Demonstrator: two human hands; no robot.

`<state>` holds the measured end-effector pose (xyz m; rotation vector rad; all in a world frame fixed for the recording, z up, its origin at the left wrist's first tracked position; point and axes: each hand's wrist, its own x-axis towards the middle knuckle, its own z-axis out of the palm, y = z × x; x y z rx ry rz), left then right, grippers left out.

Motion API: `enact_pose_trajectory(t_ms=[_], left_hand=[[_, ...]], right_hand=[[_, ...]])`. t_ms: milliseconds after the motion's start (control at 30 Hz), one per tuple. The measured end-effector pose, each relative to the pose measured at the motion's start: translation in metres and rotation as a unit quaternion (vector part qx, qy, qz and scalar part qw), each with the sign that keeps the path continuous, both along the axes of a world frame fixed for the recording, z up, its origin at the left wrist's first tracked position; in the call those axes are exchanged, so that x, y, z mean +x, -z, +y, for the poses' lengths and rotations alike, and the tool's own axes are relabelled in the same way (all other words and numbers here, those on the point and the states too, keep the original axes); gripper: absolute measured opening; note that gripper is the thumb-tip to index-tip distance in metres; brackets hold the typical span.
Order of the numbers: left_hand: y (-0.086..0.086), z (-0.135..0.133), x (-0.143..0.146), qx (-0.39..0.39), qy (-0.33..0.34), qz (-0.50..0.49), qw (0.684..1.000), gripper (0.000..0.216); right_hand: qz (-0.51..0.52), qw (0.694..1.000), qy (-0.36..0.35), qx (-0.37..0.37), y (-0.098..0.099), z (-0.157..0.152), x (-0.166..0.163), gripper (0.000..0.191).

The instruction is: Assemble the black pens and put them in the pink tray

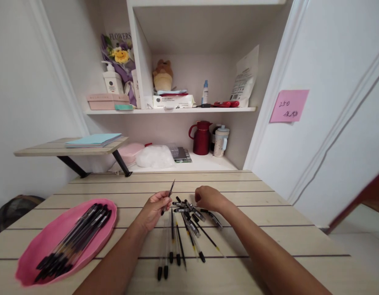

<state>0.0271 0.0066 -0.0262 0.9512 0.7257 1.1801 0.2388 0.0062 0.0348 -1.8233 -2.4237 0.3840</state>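
My left hand [154, 208] is closed in a pinch around a slim dark pen [171, 187], its pointed tip slanting up and away. To the right, my right hand [209, 198] hangs over a pile of pen caps [197, 214] with clips. Its fingers curl downward and look closed; their tips and anything between them are hidden. Between my forearms lie clear pen barrels [199, 249] with black ends. Several thin refills [180, 241] with black ink and yellowish sections lie loosely among them.
A pink tray [108, 237] holding several capped pens [75, 237] sits at the left. Behind it, a small raised shelf [51, 148] carries blue paper [94, 140]. At the back are a plastic bag [155, 157], a red jug [202, 139] and a light cup [220, 142].
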Motion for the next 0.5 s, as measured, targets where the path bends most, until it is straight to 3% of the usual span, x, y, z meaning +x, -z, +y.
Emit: enact_pose_trajectory(t_ms=[200, 367, 433, 500], left_hand=[[0.002, 0.001, -0.002, 0.000, 0.009, -0.001, 1.000, 0.024], [-0.001, -0.003, 0.000, 0.009, 0.009, 0.020, 1.000, 0.023], [-0.003, -0.005, 0.003, 0.014, 0.006, 0.042, 0.999, 0.023], [-0.004, -0.006, 0.005, 0.018, 0.003, 0.064, 0.998, 0.024]], right_hand=[[-0.034, 0.999, -0.015, 0.003, 0.010, 0.002, 0.003, 0.025], [0.004, 0.999, -0.027, 0.019, 0.012, 0.006, 0.006, 0.028], [0.105, 0.993, -0.030, 0.033, 0.010, 0.010, 0.005, 0.027], [0.305, 0.952, -0.022, 0.034, 0.008, 0.011, 0.001, 0.022]])
